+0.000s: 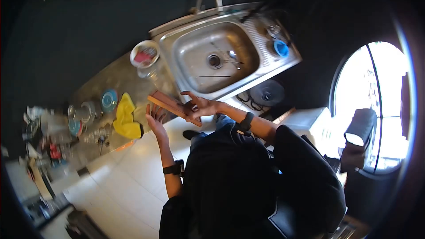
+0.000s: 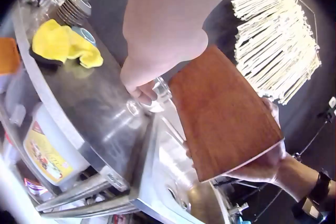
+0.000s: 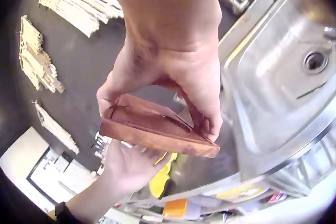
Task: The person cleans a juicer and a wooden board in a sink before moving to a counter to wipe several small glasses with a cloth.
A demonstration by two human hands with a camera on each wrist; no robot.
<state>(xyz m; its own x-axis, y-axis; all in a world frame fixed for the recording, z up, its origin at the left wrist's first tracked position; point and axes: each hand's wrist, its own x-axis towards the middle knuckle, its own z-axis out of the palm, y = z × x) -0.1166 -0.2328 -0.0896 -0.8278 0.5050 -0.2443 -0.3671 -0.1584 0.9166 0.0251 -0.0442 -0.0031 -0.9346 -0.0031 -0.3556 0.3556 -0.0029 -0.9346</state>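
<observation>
Board [image 1: 164,102] of red-brown wood is up in the air, with your right hand [image 1: 202,107] gripping its sides with fingers and thumb. Your left hand [image 1: 156,122] is near its left end, fingers loose and apart; I can't tell if they touch. The sink [image 1: 187,64] is far and right, the yellow cloth [image 1: 125,117] left, and a white bowl [image 1: 133,57] far.

Reddish-brown wooden board [image 2: 226,113], plain yellow cloth [image 2: 60,44], blue cup [image 1: 280,48].
</observation>
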